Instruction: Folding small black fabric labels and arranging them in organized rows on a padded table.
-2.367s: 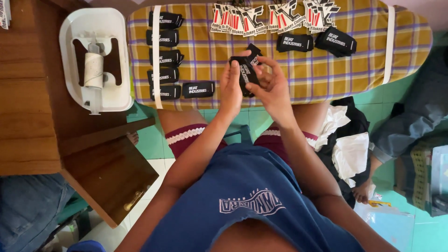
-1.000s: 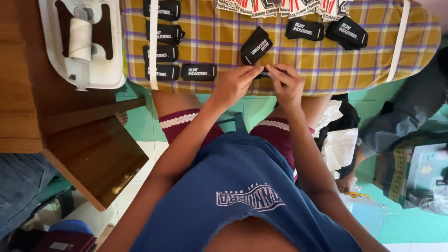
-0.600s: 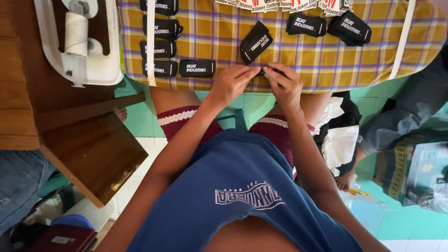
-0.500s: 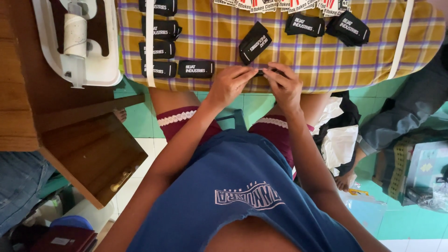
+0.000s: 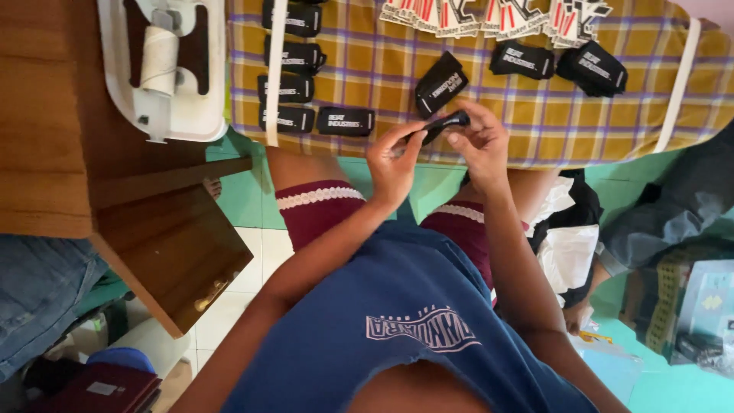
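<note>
Left hand (image 5: 391, 159) & right hand (image 5: 475, 144) pinch a small black label (image 5: 447, 122) between fingertips, long axis roughly left-right, over checked worktop (image 5: 535, 115). White tray (image 5: 206, 92) w/ thread spool (image 5: 159, 61).

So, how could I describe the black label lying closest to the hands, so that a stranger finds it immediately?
Find the yellow checked board across the top. Near its middle, just above the two hands, one black label lies alone. Its neighbours lie straight in a column or a row; this label sits tilted.
</note>
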